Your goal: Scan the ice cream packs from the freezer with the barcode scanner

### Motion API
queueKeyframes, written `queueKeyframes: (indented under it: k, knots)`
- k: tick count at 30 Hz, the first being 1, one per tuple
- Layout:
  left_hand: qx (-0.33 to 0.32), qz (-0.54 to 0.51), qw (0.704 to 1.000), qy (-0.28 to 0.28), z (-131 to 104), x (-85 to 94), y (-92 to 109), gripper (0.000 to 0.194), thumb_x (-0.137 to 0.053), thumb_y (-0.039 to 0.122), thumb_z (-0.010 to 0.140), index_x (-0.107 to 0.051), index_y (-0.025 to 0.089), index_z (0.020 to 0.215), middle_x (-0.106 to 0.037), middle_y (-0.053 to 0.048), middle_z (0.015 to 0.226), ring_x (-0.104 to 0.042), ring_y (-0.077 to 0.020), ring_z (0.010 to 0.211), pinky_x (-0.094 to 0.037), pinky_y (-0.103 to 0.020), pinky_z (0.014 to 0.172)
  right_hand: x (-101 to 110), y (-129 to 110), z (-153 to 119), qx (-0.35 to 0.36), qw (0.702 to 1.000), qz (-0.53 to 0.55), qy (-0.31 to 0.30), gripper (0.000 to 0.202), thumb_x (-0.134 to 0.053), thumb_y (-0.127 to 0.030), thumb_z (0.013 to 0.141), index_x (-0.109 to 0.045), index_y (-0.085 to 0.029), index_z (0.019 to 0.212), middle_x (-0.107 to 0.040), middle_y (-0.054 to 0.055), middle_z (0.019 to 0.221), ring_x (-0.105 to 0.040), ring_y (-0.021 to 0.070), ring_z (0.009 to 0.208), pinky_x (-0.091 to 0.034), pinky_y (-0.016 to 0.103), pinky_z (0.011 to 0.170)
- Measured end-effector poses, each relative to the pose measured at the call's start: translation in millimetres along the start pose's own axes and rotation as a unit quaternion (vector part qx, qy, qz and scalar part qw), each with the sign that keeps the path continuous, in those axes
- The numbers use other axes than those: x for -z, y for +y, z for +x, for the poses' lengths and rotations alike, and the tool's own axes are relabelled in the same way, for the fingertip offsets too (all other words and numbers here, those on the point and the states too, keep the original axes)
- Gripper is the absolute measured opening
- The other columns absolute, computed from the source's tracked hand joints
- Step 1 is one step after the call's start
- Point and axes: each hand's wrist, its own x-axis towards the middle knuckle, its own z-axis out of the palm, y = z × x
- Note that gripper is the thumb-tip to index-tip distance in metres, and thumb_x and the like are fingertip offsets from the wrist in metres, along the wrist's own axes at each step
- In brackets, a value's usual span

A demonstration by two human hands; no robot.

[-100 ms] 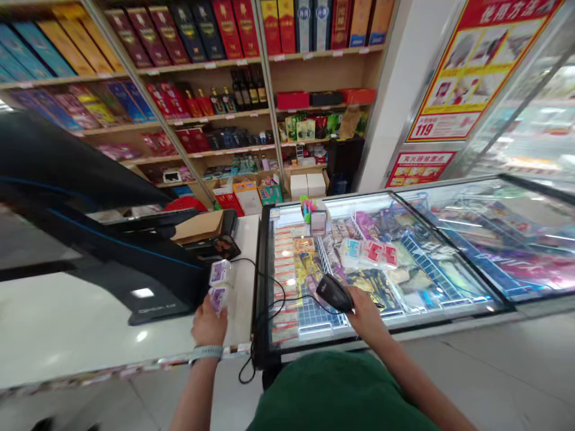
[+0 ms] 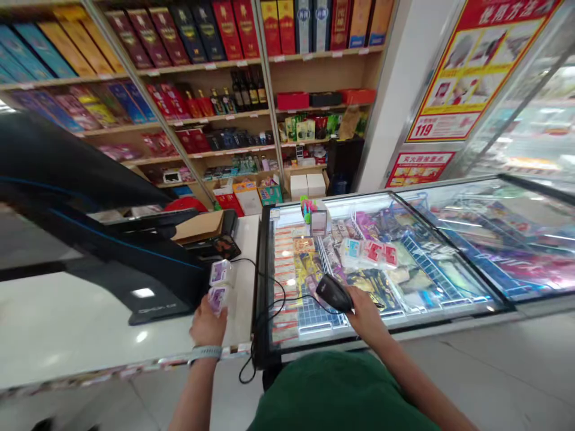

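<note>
In the head view, the left forearm reaches straight forward, a pale band (image 2: 206,353) round the wrist, and the left hand (image 2: 209,324) pinches the nearer of two small clear plastic packs with purple labels (image 2: 218,299) between thumb and fingers. Both packs are on the white smooth-topped counter (image 2: 90,341), one just beyond the other, beside the dark stand of a black screen terminal (image 2: 168,275). The right forearm slants inward, and the right hand (image 2: 363,308) is wrapped round one black handheld scanner (image 2: 333,292), held over the black-framed glass-topped freezer (image 2: 263,281). Beyond the scanner are three flat clear packs: one blue-labelled (image 2: 352,248), two red-labelled (image 2: 374,251).
</note>
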Motion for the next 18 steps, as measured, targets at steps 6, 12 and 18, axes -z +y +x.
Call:
queueKeyframes:
  k: [6, 12, 18]
  knots:
    - [-0.014, -0.011, 1.0, 0.021, 0.1, 6.6, -1.7, 0.074, -0.057, 0.041, 0.082, -0.03, 0.015, 0.145, -0.053, -0.02, 0.127, -0.055, -0.0345, 0.112, -0.046, -0.049, 0.089, -1.8, -3.8, 2.8, 0.004, 1.0, 0.003, 0.007, 0.051, -0.046, -0.006, 0.067, -0.056, -0.016, 0.115, -0.062, 0.011, 0.109, -0.055, 0.0266, 0.104, -0.044, 0.041, 0.091]
    - [-0.104, -0.097, 0.988, 0.064, 1.6, 6.2, -7.0, 0.067, -0.059, 0.03, 0.079, -0.04, 0.015, 0.142, -0.05, -0.017, 0.128, -0.052, -0.0289, 0.116, -0.045, -0.041, 0.097, -0.7, -10.5, 6.7, 0.013, 1.0, 0.02, 0.0, 0.049, -0.046, -0.006, 0.067, -0.056, -0.017, 0.114, -0.062, 0.011, 0.109, -0.055, 0.0266, 0.104, -0.044, 0.042, 0.091]
    - [-0.098, -0.243, 0.963, 0.059, 1.8, 4.0, 5.8, 0.053, -0.071, 0.028, 0.067, -0.064, 0.013, 0.117, -0.059, -0.015, 0.12, -0.055, -0.0301, 0.115, -0.044, -0.038, 0.101, -0.5, -11.3, 8.2, 0.009, 0.999, 0.031, 0.001, 0.053, -0.044, -0.004, 0.066, -0.055, -0.017, 0.116, -0.062, 0.01, 0.108, -0.055, 0.0265, 0.104, -0.043, 0.043, 0.091]
